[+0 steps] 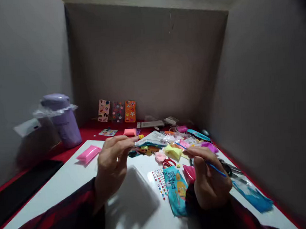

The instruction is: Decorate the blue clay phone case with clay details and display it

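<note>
My left hand (113, 162) is closed, pinching the edge of a phone case (148, 148) that is tilted almost edge-on. The case has a clear rim and a dark teal surface with orange and yellow patches, whose details are too small to tell. A thin blue stick tool (216, 168) is gripped in my right hand (211, 180), its tip pointing up and left toward the case but apart from it. Near my right hand lie a teal printed packet (177, 193), a sheet of coloured gems (160, 183), red-handled scissors (169, 163) and a yellow clay packet (173, 151).
A pink clay packet (88, 154) lies on the white board (76, 182) at left. Three decorated phone cases (117, 112) lean against the back wall. A purple bin (64, 120) stands at far left, beyond a black slab (24, 191). A blue bag (255, 196) lies at right.
</note>
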A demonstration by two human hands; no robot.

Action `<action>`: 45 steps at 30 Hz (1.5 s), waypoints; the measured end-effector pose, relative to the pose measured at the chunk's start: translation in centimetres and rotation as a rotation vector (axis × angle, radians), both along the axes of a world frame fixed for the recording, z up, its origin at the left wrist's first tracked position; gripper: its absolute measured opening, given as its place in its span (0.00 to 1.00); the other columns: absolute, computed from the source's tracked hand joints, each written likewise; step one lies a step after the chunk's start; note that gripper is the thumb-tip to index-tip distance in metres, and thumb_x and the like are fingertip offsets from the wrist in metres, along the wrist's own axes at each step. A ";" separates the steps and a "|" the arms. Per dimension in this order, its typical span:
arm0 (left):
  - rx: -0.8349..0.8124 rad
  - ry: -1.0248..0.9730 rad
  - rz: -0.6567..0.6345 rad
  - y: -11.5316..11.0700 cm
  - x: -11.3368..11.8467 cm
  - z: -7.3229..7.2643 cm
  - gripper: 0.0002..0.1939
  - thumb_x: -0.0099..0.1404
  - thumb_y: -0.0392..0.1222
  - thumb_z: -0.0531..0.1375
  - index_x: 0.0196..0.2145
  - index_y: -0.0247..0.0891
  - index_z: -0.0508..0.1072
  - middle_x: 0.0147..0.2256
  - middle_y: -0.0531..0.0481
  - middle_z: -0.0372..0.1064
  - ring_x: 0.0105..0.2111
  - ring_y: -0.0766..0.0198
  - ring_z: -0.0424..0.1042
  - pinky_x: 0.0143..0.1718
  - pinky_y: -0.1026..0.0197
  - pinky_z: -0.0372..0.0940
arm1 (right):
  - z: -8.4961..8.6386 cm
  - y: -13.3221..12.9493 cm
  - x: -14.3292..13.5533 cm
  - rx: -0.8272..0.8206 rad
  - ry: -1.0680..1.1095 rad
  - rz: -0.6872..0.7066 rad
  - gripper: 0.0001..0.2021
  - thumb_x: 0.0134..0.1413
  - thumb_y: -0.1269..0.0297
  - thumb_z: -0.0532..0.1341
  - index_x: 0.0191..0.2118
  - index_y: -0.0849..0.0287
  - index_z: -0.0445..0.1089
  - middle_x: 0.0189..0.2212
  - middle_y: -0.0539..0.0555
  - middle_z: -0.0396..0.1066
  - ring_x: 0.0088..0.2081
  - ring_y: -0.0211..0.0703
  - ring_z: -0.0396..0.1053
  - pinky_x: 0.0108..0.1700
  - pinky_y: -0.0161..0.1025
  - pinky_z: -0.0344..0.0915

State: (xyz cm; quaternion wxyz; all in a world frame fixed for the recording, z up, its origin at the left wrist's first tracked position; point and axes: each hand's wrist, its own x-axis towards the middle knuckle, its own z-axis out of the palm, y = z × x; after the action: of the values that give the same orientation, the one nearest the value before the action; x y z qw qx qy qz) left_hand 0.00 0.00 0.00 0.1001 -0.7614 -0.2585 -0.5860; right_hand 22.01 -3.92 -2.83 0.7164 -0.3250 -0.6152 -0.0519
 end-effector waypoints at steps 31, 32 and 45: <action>-1.288 -0.591 -0.474 -0.8 0.6 -0.1 0.13 0.59 0.46 0.61 0.34 0.34 0.65 0.27 0.51 0.66 0.21 0.72 0.58 0.19 0.69 0.53 | 1.0 -1.6 -1.1 -0.059 -0.223 0.290 0.11 0.56 0.79 0.55 0.40 0.62 0.71 0.31 0.54 0.71 0.35 0.40 0.68 0.38 0.41 0.66; -1.294 -0.588 -0.471 -0.8 0.6 -0.1 0.13 0.58 0.46 0.62 0.34 0.34 0.65 0.26 0.52 0.66 0.21 0.72 0.58 0.19 0.68 0.53 | 1.0 -1.5 -1.1 -0.055 -0.223 0.288 0.11 0.55 0.79 0.55 0.40 0.61 0.71 0.31 0.53 0.71 0.35 0.40 0.68 0.38 0.41 0.66; -1.301 -0.511 -0.460 -1.4 1.1 -0.1 0.17 0.55 0.50 0.63 0.33 0.35 0.66 0.24 0.55 0.62 0.19 0.72 0.57 0.18 0.67 0.53 | 1.1 -1.4 -1.3 -0.088 -0.159 0.234 0.09 0.53 0.79 0.58 0.37 0.60 0.71 0.29 0.52 0.72 0.33 0.39 0.69 0.37 0.39 0.67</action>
State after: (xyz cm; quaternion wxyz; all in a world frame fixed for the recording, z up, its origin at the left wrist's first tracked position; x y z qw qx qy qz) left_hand 1.13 -1.36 -0.09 -0.5608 -0.5413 -0.4032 -0.4795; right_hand 20.73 -5.27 -1.72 0.6517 -0.2771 -0.7053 0.0338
